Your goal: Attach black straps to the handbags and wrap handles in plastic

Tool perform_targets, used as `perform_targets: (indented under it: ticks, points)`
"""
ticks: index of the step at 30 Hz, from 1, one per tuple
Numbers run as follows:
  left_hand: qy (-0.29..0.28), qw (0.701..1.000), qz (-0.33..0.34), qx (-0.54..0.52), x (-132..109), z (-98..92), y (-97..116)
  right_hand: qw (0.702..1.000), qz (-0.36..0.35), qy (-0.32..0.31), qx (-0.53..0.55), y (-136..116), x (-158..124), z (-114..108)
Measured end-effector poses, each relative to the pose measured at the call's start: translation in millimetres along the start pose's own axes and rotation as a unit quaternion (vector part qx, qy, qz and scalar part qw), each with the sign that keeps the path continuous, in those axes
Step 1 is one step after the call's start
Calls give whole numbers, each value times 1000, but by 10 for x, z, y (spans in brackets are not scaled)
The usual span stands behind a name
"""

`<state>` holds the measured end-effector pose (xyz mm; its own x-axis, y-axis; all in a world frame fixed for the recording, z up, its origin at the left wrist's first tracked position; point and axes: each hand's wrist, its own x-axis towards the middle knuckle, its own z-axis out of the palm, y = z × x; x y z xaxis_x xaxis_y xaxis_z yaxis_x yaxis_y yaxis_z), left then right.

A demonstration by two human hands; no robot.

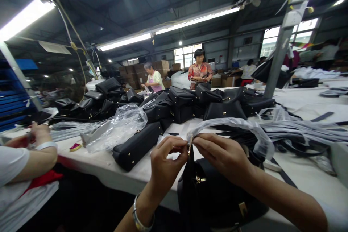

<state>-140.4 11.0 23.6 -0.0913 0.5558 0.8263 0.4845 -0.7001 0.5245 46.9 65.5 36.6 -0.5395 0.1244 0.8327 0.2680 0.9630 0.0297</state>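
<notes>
Black handbag (223, 190) by desk (106, 163) edge; left hand (169, 157) pinching gold hardware (189, 149) above it, right hand (227, 156) gripping plastic-wrapped strap (236, 123) alongside; more bags (181, 98) heaped beyond.

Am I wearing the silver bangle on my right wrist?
No, the bangle circles the wrist of your left hand.

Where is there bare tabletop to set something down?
Along the table's front edge, between the pink object and the long black bag; also between the right forearm and the pale box. Crowded: the heap of black bags mid-table and the straps beyond the right hand.
</notes>
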Motion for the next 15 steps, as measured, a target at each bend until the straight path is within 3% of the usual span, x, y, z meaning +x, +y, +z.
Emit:
perform_targets:
  ticks: [5,10,15]
  points:
    - [-31,988,-107,-108,-80,7,-13,999,-8,-14,-29,11,41,3]
    - [-82,923,-271,-260,-185,18,-18,1000,15,8,-13,67,8,20]
    - [-49,906,-307,-288,-205,48,-12,1000,-2,15,-1,77,-84,-3]
